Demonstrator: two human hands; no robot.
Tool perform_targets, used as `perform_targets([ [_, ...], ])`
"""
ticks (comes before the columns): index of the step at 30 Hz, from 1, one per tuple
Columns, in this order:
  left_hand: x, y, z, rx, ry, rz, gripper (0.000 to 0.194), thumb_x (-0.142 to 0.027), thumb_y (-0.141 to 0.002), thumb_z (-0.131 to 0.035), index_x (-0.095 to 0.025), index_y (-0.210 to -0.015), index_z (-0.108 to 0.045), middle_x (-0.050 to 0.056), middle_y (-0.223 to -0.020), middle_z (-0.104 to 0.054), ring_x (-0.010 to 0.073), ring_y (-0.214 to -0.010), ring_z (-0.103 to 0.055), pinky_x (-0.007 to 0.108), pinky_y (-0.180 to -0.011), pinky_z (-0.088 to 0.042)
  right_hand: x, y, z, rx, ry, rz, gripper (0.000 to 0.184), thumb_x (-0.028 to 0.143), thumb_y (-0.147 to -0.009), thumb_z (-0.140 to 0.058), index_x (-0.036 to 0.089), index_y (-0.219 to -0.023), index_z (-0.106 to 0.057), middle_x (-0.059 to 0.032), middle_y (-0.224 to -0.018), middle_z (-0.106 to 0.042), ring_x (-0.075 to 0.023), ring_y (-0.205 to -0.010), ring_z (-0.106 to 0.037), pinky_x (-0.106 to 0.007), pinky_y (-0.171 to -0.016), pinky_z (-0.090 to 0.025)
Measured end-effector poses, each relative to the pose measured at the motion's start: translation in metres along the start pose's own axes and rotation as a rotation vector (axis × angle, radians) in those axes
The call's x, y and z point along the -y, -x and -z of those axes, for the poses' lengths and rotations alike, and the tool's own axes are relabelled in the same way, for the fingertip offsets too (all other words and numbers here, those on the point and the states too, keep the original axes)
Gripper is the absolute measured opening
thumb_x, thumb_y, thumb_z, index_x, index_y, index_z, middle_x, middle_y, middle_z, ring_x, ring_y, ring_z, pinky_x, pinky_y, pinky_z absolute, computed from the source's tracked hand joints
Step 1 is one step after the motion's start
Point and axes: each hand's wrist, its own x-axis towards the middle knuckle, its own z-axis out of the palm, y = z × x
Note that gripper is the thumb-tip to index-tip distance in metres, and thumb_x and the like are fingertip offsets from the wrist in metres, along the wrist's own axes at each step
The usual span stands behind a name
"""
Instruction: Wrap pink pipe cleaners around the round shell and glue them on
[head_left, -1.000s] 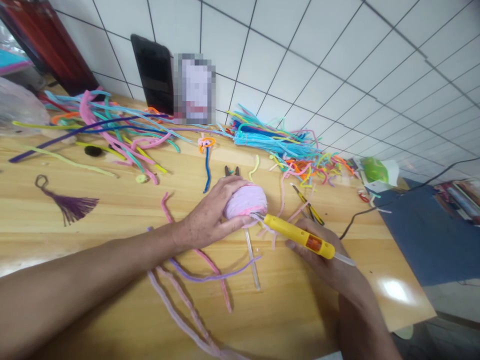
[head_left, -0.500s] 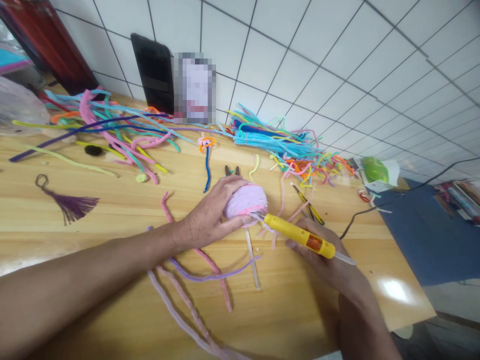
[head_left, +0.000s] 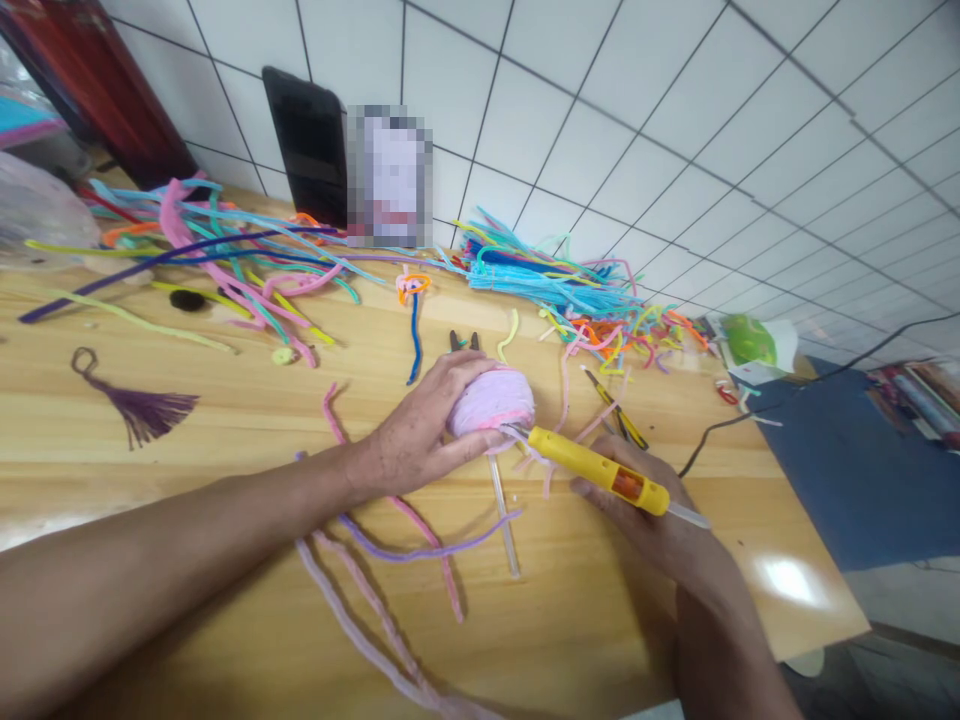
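Note:
My left hand [head_left: 431, 425] is closed around a rounded lilac piece [head_left: 493, 402] with a pink band near its lower edge, apparently wound from pipe cleaners. My right hand [head_left: 645, 500] grips a yellow hot glue gun [head_left: 596, 468], a clear glue stick [head_left: 688, 514] poking out of its back end. The metal nozzle meets the lower right edge of the lilac piece, close to my left thumb. Beneath, a loose clear glue stick [head_left: 506, 525] lies on the wooden table [head_left: 570, 620]. Purple [head_left: 427, 553] and pink pipe cleaners [head_left: 431, 540] lie in front.
Colourful pipe cleaners [head_left: 540, 280] are heaped along the tiled wall [head_left: 600, 120]. A dark phone [head_left: 306, 145] leans there beside a blurred-out panel [head_left: 394, 180]. A purple tassel [head_left: 142, 400] lies left, a yellow-and-black cutter [head_left: 619, 408] right. A black cable [head_left: 705, 440] crosses the right side.

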Motion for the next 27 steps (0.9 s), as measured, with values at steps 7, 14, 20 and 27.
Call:
perform_targets([
  [7, 0.0002, 0.0002, 0.0006, 0.005, -0.001, 0.004, 0.067, -0.041, -0.1, -0.07, -0.022, -0.155, -0.037, 0.021, -0.152, -0.05, 0.0357, -0.149, -0.047, 0.06, -0.125, -0.044, 0.001, -0.0013, -0.0004, -0.005, 0.008, 0.014, 0.015, 0.037, -0.101, -0.065, 0.028, -0.09, -0.069, 0.0035, -0.078, -0.068, -0.0148, -0.065, -0.063, -0.024, -0.059, -0.049],
  [14, 0.0003, 0.0007, 0.0001, 0.0, 0.003, 0.007, 0.067, -0.04, -0.1, -0.07, -0.022, -0.155, -0.037, 0.02, -0.151, -0.051, 0.035, -0.149, -0.047, 0.059, -0.125, -0.044, -0.0029, 0.0008, -0.0013, -0.005, 0.016, 0.027, 0.013, 0.036, -0.102, -0.065, 0.028, -0.092, -0.068, 0.0055, -0.08, -0.067, -0.0125, -0.068, -0.064, -0.022, -0.062, -0.049],
  [20, 0.0008, 0.0009, -0.0004, 0.003, -0.001, 0.0, 0.068, -0.039, -0.1, -0.07, -0.021, -0.156, -0.037, 0.021, -0.152, -0.05, 0.0349, -0.149, -0.047, 0.058, -0.125, -0.043, -0.0008, -0.0016, -0.0011, -0.028, 0.012, 0.072, 0.012, 0.035, -0.102, -0.066, 0.029, -0.091, -0.067, 0.0068, -0.078, -0.066, -0.0114, -0.065, -0.063, -0.021, -0.059, -0.047],
  [27, 0.0011, 0.0006, -0.0006, -0.002, -0.004, -0.003, 0.067, -0.039, -0.1, -0.07, -0.022, -0.156, -0.036, 0.021, -0.152, -0.05, 0.0354, -0.149, -0.047, 0.059, -0.124, -0.044, 0.0023, -0.0016, -0.0011, -0.029, 0.002, 0.067, 0.012, 0.035, -0.101, -0.067, 0.029, -0.09, -0.068, 0.0067, -0.078, -0.067, -0.0116, -0.065, -0.063, -0.021, -0.059, -0.048],
])
